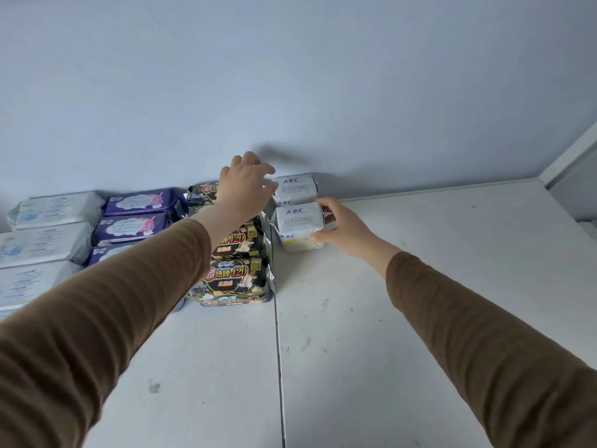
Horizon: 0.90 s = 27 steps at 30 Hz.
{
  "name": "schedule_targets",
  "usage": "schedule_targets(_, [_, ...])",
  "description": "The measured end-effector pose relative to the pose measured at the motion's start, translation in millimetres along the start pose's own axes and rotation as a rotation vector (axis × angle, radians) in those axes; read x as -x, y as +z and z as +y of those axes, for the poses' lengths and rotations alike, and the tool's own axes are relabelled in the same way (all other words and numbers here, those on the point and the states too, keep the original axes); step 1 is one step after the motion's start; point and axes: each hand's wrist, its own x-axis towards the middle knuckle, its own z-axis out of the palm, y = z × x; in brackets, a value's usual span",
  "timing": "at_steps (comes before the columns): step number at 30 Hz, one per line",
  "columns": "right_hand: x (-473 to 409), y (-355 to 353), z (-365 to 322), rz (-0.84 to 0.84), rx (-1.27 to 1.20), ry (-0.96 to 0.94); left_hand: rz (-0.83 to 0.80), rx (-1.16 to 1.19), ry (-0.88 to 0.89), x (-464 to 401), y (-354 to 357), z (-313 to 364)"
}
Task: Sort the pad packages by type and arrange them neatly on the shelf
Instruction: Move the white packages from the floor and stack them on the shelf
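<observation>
The right hand (344, 227) grips the near white pack (298, 226) by its right side, at about one o'clock on the shelf (420, 286). The left hand (247, 185) hovers with fingers spread, holding nothing. Best to slide the pack straight back until it touches the far white pack (295, 187), edges flush. Visible: two white packs, three or more black packs (237, 276), three purple (142, 202), three silver-white (55, 210).

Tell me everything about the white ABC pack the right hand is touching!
The nearer ABC pack is a small, puffy white package in shiny plastic wrap, with blue "ABC" letters on top and a yellowish front. It lies flat on the white shelf, in front of another ABC pack. The right hand holds its right side; black packs lie on its left.
</observation>
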Motion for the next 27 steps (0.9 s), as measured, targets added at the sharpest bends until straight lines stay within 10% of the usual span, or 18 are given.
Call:
schedule_targets(13, [28.5, 12.3, -25.5, 0.215, 0.202, 0.003, 0.029, 0.032, -0.096, 126.3, -36.8, 23.9])
schedule_targets(27, [268.8, 39.8, -44.1, 0.088, 0.461, -0.278, -0.001, 0.049, 0.026, 337.5, -38.7, 60.0])
